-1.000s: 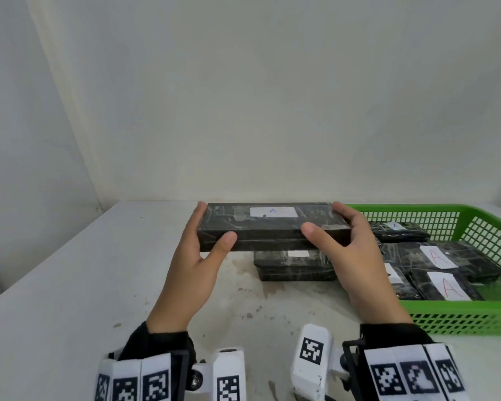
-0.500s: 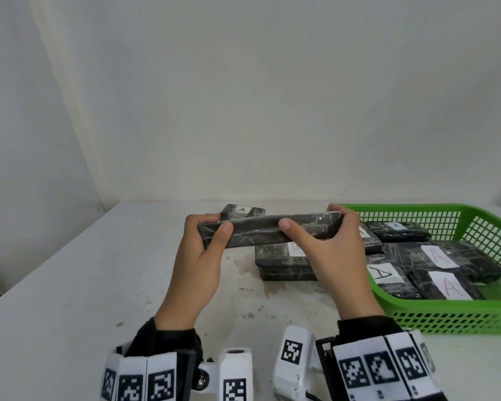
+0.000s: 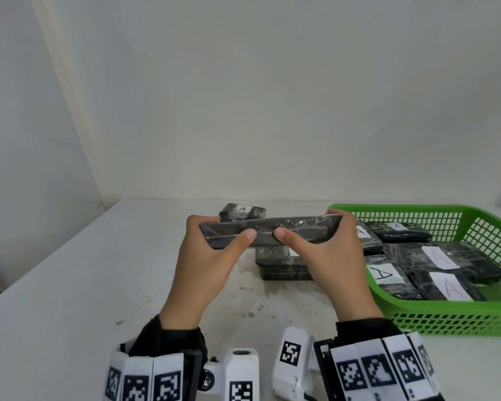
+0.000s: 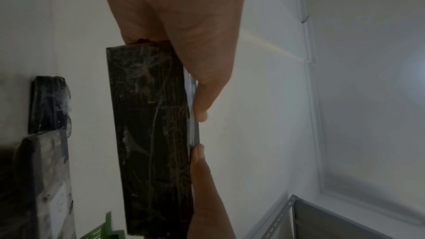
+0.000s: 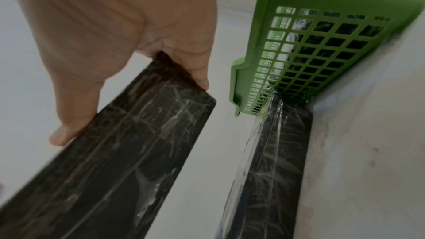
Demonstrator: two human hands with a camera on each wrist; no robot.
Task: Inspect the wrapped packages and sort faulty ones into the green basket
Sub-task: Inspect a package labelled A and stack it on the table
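Note:
Both hands hold a long black package wrapped in clear film above the white table, tipped so its long edge faces me. My left hand grips its left end, thumb on the near face. My right hand grips the right end, thumb near the middle. The green basket stands at the right and holds several wrapped black packages with white "A" labels.
A stack of wrapped packages lies on the table under the held one, against the basket's left wall. A small labelled package sits further back. White walls close off the table's far side and left.
The package was held flat with its white label up; both hands have rolled it onto its edge, hiding the label, and the thumbs have slid toward the middle.

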